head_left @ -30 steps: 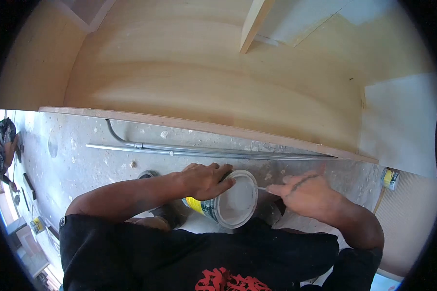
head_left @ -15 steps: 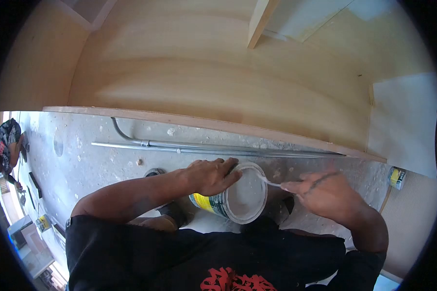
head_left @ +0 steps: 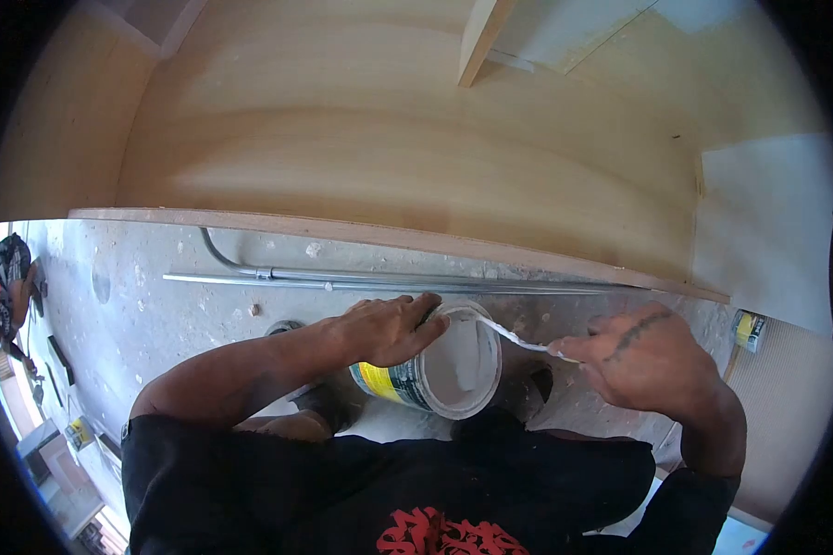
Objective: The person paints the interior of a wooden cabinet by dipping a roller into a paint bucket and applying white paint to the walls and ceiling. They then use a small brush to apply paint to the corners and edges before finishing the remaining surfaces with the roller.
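A bucket with a yellow and dark green label lies tilted at my lap, its open mouth facing right. White, pasty material coats its inside. My left hand is closed over the upper side of the bucket, thumb and fingers at the rim. My right hand grips one end of a thin stick smeared with white. The stick's far end reaches over the rim into the bucket's mouth; the kind of tool cannot be made out under the coating.
Ahead is a wooden cabinet-like structure with a long front edge. Metal conduit pipes lie on the spattered concrete floor. Another labelled container stands at right. At far left is a person in a patterned head covering.
My right hand has moved slightly right and up, drawing the stick outward so that more of its white length shows. My left hand stays on the bucket. The view has shifted slightly.
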`<action>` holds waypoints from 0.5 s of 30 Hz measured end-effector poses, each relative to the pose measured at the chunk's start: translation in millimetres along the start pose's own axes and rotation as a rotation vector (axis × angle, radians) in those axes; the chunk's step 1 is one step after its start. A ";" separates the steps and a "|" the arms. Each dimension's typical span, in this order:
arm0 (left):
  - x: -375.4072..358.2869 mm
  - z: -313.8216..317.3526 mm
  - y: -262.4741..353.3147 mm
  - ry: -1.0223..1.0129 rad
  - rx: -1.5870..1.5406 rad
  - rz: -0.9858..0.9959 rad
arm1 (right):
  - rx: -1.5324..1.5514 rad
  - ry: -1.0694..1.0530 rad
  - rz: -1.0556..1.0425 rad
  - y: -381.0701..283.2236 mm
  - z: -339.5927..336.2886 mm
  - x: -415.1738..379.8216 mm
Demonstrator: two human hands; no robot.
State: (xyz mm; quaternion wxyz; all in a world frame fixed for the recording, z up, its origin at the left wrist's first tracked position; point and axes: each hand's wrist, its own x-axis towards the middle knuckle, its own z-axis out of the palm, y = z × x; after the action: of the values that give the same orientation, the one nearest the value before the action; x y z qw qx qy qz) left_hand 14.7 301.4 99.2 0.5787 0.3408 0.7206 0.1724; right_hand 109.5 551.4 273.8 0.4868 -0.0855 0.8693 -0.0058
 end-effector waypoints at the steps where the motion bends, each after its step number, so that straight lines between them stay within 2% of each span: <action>1: 1.2 0.5 -1.5 0.002 0.008 0.005 | 0.033 0.008 0.003 -1.2 -4.5 -3.4; 3: 5.1 2.2 -3.8 0.010 0.029 0.019 | 0.074 0.080 -0.046 -1.9 2.6 -1.3; 5: 5.6 -0.1 0.5 0.002 0.043 0.020 | 0.092 0.205 -0.153 -1.1 39.7 22.8; 8: 5.5 -0.1 -1.2 0.004 0.050 0.024 | -0.031 0.314 -0.187 16.9 67.4 34.6; 11: 1.2 -3.1 0.0 -0.009 -0.005 -0.002 | -0.046 0.066 -0.027 4.7 11.5 -0.4; 15: 5.8 -3.4 -5.9 0.016 -0.032 0.030 | -0.030 0.187 -0.114 -3.4 11.8 -2.0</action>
State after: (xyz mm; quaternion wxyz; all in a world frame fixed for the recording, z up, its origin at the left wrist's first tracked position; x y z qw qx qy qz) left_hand 9.2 301.7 92.3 0.5758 0.3407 0.7172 0.1953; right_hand 121.0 549.2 269.7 0.4010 -0.1412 0.9047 -0.0287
